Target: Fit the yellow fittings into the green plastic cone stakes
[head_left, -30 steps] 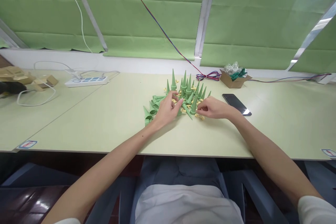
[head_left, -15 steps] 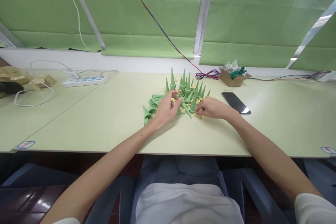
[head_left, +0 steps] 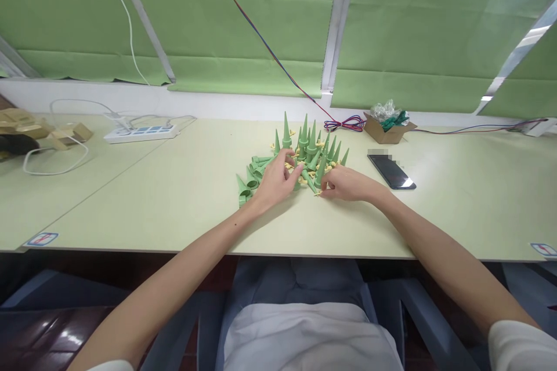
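Several green cones (head_left: 303, 142) stand or lie in a pile on the pale table, with small yellow pieces (head_left: 293, 133) scattered among them. My left hand (head_left: 277, 177) rests at the left front of the pile, its thumb and fingers apart, with nothing visible between them. At the pile's right front, my right hand (head_left: 343, 183) pinches a small yellow piece (head_left: 319, 192) low over the table, beside an upright green cone (head_left: 321, 173). More cones (head_left: 249, 179) lie on their sides left of my left hand.
A black phone (head_left: 391, 171) lies right of the pile. Behind it stands a small cardboard box (head_left: 387, 132) with plastic and green material. Bundled red-blue wire (head_left: 346, 123) lies at the back. A white power strip (head_left: 141, 134) and cardboard pieces (head_left: 69, 134) are on the left.
My right hand has moved slightly down and left, and a small yellow piece now shows at its fingertips. My left hand has barely moved.
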Tool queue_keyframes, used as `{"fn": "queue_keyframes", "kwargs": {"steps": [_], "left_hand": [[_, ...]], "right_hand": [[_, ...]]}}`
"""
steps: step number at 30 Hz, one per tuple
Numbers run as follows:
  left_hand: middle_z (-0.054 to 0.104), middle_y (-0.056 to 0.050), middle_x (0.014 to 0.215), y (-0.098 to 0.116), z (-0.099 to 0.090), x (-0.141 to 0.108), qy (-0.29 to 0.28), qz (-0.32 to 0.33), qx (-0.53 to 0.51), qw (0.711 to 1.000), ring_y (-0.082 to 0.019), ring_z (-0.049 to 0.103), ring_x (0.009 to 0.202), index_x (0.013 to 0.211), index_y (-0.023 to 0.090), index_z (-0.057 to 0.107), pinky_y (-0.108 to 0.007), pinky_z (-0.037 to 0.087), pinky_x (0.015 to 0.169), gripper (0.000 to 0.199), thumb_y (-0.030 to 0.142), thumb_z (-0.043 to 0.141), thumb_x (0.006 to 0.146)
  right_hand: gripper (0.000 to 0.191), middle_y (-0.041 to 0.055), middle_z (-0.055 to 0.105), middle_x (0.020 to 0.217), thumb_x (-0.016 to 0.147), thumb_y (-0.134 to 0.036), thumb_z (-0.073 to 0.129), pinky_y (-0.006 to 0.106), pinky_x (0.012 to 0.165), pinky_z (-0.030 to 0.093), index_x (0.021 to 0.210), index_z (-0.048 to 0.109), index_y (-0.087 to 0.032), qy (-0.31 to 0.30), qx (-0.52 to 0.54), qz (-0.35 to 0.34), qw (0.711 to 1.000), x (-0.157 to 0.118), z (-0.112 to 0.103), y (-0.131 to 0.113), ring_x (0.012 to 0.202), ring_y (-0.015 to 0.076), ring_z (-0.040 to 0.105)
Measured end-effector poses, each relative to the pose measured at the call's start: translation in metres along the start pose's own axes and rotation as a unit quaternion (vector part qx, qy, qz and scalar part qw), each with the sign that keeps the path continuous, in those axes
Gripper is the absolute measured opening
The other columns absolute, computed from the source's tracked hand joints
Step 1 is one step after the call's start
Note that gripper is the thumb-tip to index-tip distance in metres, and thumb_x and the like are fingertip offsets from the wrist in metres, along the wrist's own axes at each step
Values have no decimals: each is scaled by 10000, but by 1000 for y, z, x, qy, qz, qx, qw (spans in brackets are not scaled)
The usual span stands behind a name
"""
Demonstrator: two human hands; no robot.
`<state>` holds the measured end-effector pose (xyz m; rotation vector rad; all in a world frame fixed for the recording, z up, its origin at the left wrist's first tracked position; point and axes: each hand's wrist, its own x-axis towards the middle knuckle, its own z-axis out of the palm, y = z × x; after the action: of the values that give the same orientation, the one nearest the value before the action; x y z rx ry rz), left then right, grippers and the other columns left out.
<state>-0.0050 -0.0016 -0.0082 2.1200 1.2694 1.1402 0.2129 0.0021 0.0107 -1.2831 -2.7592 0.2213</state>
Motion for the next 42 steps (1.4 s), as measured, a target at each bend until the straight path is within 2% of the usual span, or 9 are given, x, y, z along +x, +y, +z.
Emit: {"fn": "queue_keyframes", "kwargs": {"steps": [7, 13, 17, 21, 24, 31, 38, 42], "left_hand": [[620, -57, 1052, 1, -1, -1, -23, 3, 36, 999, -96, 535, 535, 1204, 219, 454, -312, 476, 629, 345, 355, 573, 911], [620, -52, 1069, 2, 0, -2, -23, 10, 25, 999, -75, 501, 503, 1190, 225, 444, -301, 474, 621, 368, 301, 612, 873], [596, -35, 1061, 2, -1, -2, 41, 36, -22, 998, -42, 430, 476, 1095, 224, 451, -252, 424, 539, 306, 309, 632, 864], [508, 32, 746, 4, -3, -2, 117, 59, -63, 989, -65, 399, 492, 863, 209, 451, -229, 350, 489, 219, 358, 607, 899], [480, 29, 635, 5, -3, -3, 94, 92, -57, 990, -91, 410, 518, 773, 197, 501, -243, 344, 496, 266, 398, 547, 941], [543, -6, 628, 4, -1, -3, 38, 160, 29, 986, -125, 463, 579, 696, 187, 551, -277, 380, 572, 354, 401, 488, 971], [528, -5, 639, 4, -2, -3, 35, 138, 4, 990, -127, 438, 578, 699, 185, 562, -275, 356, 557, 345, 381, 488, 973], [535, -5, 640, 5, -2, -3, 29, 136, -13, 990, -126, 444, 588, 707, 181, 583, -271, 351, 552, 341, 377, 495, 972]], "right_hand": [[137, 56, 700, 705, 824, -159, 627, 256, 595, 347, 699, 680, -142, -15, 25, -10, 1000, -3, -6, -5, 612, 143, 553], [158, 21, 629, 613, 812, -155, 595, 244, 573, 326, 655, 597, -160, 38, 43, -19, 998, -2, -3, -6, 560, 124, 495], [134, -11, 590, 567, 819, -170, 594, 235, 577, 327, 686, 589, -161, 90, 81, -42, 992, -1, 1, -7, 520, 102, 475], [170, -49, 512, 494, 878, -259, 572, 227, 560, 320, 738, 599, -167, 178, 117, -58, 975, 0, 5, -12, 458, 83, 420], [203, -57, 494, 481, 911, -309, 543, 224, 547, 321, 769, 602, -176, 228, 125, -70, 963, 2, 10, -14, 443, 82, 404], [202, -47, 520, 502, 916, -324, 537, 214, 543, 341, 789, 608, -185, 258, 109, -76, 957, 4, 18, -13, 461, 88, 435], [236, -38, 556, 522, 934, -379, 563, 209, 545, 358, 882, 650, -166, 298, 131, -77, 942, 4, 20, -16, 462, 87, 464], [259, 1, 675, 671, 930, -404, 585, 215, 570, 397, 989, 665, -165, 300, 156, -79, 938, 5, 21, -18, 473, 82, 486]]}}
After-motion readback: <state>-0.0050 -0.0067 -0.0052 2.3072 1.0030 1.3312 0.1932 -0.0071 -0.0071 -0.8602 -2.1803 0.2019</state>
